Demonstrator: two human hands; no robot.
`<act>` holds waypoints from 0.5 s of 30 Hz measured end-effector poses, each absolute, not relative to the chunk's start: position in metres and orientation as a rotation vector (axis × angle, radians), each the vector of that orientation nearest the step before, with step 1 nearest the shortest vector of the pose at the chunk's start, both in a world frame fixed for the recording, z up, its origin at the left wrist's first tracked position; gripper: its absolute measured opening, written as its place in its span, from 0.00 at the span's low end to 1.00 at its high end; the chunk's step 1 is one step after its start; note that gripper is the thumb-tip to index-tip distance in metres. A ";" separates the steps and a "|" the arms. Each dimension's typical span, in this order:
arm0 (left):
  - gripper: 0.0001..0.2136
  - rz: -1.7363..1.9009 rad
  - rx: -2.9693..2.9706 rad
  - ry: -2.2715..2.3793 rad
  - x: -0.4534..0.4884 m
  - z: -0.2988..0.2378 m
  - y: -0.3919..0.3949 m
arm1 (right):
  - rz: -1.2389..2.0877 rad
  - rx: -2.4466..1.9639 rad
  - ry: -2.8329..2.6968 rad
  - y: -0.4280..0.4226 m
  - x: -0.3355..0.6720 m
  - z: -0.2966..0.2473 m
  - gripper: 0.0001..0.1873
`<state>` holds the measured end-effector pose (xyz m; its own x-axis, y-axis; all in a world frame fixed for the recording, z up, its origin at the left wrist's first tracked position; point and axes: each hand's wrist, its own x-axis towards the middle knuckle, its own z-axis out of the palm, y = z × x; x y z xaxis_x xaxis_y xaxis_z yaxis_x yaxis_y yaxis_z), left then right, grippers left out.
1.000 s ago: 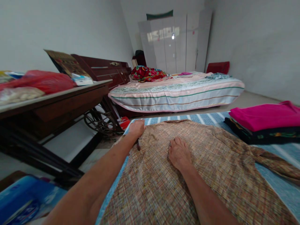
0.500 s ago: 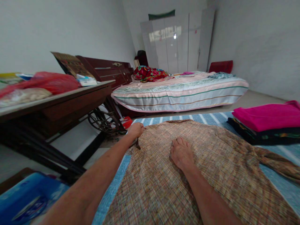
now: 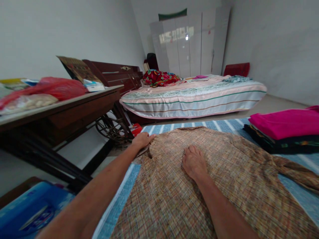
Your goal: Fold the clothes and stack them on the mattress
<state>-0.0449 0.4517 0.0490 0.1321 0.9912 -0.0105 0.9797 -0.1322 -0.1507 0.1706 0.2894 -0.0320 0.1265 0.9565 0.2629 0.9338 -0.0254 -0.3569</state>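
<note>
A brown checked long-sleeved shirt (image 3: 171, 186) lies spread on a blue-and-white striped sheet (image 3: 134, 171), its collar end away from me. At the shirt's left shoulder, by the table's side, my left hand (image 3: 143, 139) is closed on the cloth. The left sleeve is mostly hidden behind that hand and forearm. My right hand (image 3: 194, 162) rests palm down on the upper middle of the shirt, fingers stretched forward. Off to the right, the other sleeve (image 3: 296, 171) reaches out across the sheet.
Folded clothes with a bright pink piece (image 3: 286, 122) on top are stacked at right. A wooden table (image 3: 82, 109) bearing a red plastic bag (image 3: 62, 88) stands left, above a blue package (image 3: 37, 209). Beyond are a bed (image 3: 194, 106) and a pale wardrobe (image 3: 184, 49).
My left hand has shifted slightly left and down at the shirt's shoulder, its fingers now pointing more to the right. My right hand stays put on the shirt.
</note>
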 end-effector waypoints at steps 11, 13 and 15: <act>0.14 0.312 -2.325 -1.946 -0.081 0.053 0.414 | 0.043 -1.973 -1.836 0.289 0.171 -0.034 0.17; 0.13 0.269 -2.283 -1.993 -0.084 0.060 0.418 | 0.040 -1.977 -1.833 0.290 0.171 -0.035 0.17; 0.14 0.189 -2.227 -2.056 -0.090 0.071 0.425 | 0.036 -1.987 -1.828 0.291 0.171 -0.037 0.17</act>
